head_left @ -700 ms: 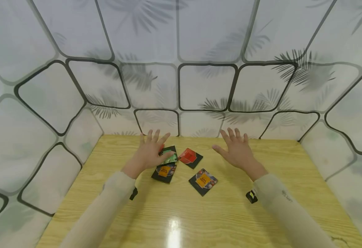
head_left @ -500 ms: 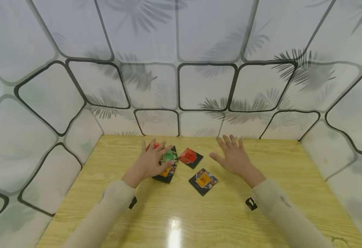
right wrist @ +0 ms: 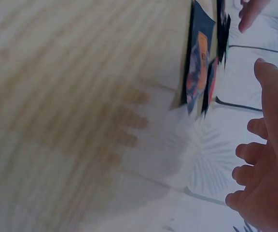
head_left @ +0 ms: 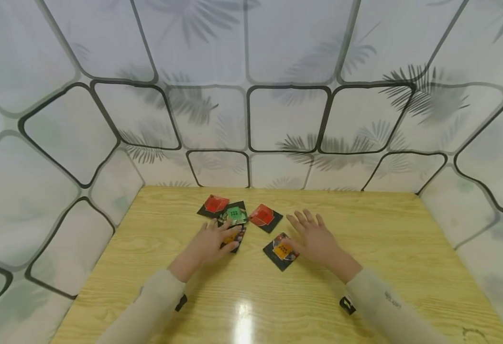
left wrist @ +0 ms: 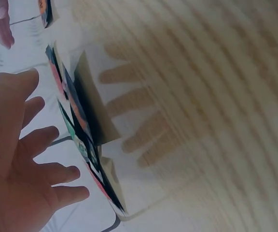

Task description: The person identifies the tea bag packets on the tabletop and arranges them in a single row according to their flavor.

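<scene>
In the head view, my left hand (head_left: 206, 243) spreads over an orange-fronted black packet (head_left: 240, 233), partly covering it. Beyond its fingers lie a green-fronted packet (head_left: 235, 215) and a red-fronted one (head_left: 213, 205), edges overlapping. My right hand (head_left: 318, 241) hovers beside another orange-fronted packet (head_left: 279, 254), thumb over its right side. A second red-fronted packet (head_left: 265, 217) lies between the two groups. Both wrist views show the left hand (left wrist: 28, 164) and right hand (right wrist: 269, 154) apart from the table, fingers spread and holding nothing. The packets are small, flat and square; their contents cannot be seen.
The packets lie on a light wood-grain table (head_left: 251, 296). White cloth (head_left: 288, 119) printed with dark outlines and leaves rises at its back edge and along both sides. A glare spot sits near the front of the tabletop.
Both hands have drawn back toward me, the right one also leftward to the near orange packet. The far red and green packets, earlier under my left hand, now show. The packets stay in place.
</scene>
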Action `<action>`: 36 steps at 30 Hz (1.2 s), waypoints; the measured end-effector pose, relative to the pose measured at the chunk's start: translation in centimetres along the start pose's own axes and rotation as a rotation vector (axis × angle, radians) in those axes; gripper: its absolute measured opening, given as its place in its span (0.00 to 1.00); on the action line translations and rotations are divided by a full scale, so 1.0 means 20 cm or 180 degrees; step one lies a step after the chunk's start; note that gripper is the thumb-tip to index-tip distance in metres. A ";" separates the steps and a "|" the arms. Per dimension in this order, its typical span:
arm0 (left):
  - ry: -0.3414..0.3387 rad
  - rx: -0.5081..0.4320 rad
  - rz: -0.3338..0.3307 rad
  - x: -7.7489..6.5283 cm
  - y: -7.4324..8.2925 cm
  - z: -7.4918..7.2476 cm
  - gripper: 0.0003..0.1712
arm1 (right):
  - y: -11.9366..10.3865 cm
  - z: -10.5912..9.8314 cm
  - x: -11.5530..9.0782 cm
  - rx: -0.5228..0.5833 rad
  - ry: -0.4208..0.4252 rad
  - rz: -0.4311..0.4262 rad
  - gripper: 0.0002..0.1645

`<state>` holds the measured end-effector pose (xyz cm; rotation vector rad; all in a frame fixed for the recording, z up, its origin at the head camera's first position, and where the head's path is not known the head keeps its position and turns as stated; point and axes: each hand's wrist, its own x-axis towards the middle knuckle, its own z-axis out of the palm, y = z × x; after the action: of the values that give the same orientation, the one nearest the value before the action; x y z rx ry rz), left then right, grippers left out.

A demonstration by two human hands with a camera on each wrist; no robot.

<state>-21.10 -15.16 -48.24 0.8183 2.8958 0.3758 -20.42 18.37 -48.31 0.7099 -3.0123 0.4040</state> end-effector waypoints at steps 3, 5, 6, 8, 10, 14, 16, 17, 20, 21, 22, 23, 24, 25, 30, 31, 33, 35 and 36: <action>-0.0002 -0.0041 0.0029 -0.02 0.00 0.02 0.31 | -0.01 0.04 -0.02 0.0019 -0.0089 -0.0057 0.47; 0.0000 -0.0058 0.0051 -0.03 0.01 0.03 0.31 | -0.02 0.06 -0.03 0.0034 -0.0159 -0.0077 0.48; 0.0002 -0.0052 0.0059 -0.03 0.01 0.03 0.31 | -0.03 0.07 -0.04 0.0039 -0.0200 -0.0082 0.48; -0.0014 -0.0027 0.0071 -0.03 0.01 0.03 0.31 | -0.04 0.08 -0.05 0.0034 -0.0260 -0.0098 0.49; -0.0006 -0.0034 0.0080 -0.04 0.01 0.04 0.30 | -0.05 0.09 -0.06 0.0009 -0.0287 -0.0132 0.49; -0.0025 -0.0031 0.0076 -0.04 0.01 0.06 0.29 | -0.06 0.11 -0.07 -0.0036 -0.0364 -0.0156 0.49; -0.0048 -0.0039 0.0054 -0.04 0.01 0.07 0.29 | -0.07 0.11 -0.08 -0.0043 -0.0395 -0.0160 0.48; -0.0066 -0.0040 0.0042 -0.04 0.01 0.07 0.29 | -0.07 0.11 -0.08 -0.0051 -0.0409 -0.0161 0.48; -0.0110 -0.0036 -0.0001 -0.04 0.02 0.08 0.30 | -0.07 0.12 -0.08 -0.0034 -0.0416 -0.0180 0.46; -0.0128 -0.0034 -0.0012 -0.04 0.02 0.08 0.30 | -0.07 0.12 -0.08 -0.0021 -0.0417 -0.0185 0.45; -0.0133 -0.0031 -0.0023 -0.04 0.02 0.07 0.30 | -0.07 0.12 -0.08 -0.0012 -0.0417 -0.0190 0.45; -0.0142 -0.0027 -0.0032 -0.04 0.02 0.07 0.30 | -0.07 0.12 -0.08 -0.0004 -0.0423 -0.0188 0.45; -0.0152 -0.0023 -0.0038 -0.04 0.03 0.07 0.30 | -0.07 0.12 -0.08 0.0008 -0.0424 -0.0187 0.44; -0.0164 -0.0019 -0.0044 -0.04 0.03 0.07 0.30 | -0.07 0.12 -0.08 0.0018 -0.0417 -0.0192 0.44; -0.0180 -0.0017 -0.0051 -0.04 0.04 0.06 0.30 | -0.05 0.11 -0.08 0.0020 -0.0398 -0.0191 0.42; -0.0185 -0.0015 -0.0051 -0.04 0.04 0.06 0.30 | -0.05 0.11 -0.08 0.0014 -0.0398 -0.0189 0.42; -0.0184 -0.0020 -0.0055 -0.04 0.04 0.06 0.31 | -0.04 0.10 -0.08 0.0028 -0.0393 -0.0182 0.41; -0.0188 -0.0022 -0.0059 -0.05 0.05 0.06 0.31 | -0.04 0.09 -0.09 0.0064 -0.0388 -0.0173 0.40; -0.0175 -0.0026 -0.0051 -0.05 0.05 0.06 0.31 | -0.03 0.08 -0.09 0.0084 -0.0390 -0.0162 0.39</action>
<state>-19.64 -14.63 -49.08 0.7910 2.8463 0.3575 -18.46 18.14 -49.91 0.8416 -3.1000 0.4141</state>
